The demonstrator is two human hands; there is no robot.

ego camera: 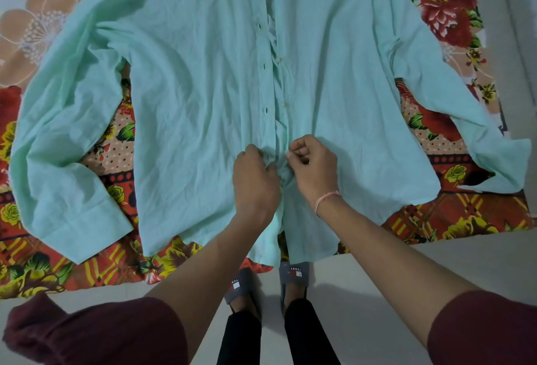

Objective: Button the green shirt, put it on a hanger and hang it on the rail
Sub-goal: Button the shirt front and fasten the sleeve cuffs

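1. At the far left the floral bedsheet (pixel 35 30) covers the bed; the green shirt (pixel 186 80) lies spread flat on it, front up, collar away from the person, hem at the near edge of the bed; its left-lying sleeve (pixel 58 161) runs down toward the near edge.
2. Left of centre, the buttonhole placket (pixel 263 74) runs down the shirt front; several buttonholes show along it, all lying open with no button through them.
3. Just right of that, the button edge (pixel 280 59) sits slightly apart from the placket, so the front gapes in a narrow strip; small pale buttons are faintly visible, unfastened.
4. The left hand (pixel 254 178) is closed on a pinch of the placket low on the shirt front; the right hand (pixel 312 167) beside it is pinched on the opposite edge, fingertips drawn together; the two hands nearly touch, bunching the cloth between them; whether a button is between the fingers cannot be told.
5. Judged from this, buttoning appears to be just starting, near the lower buttons; everything above is left to fasten.
6. At the right the other sleeve (pixel 465 120) trails off toward the bed's edge; no hanger or rail is in view, so hanging is wholly left to do.
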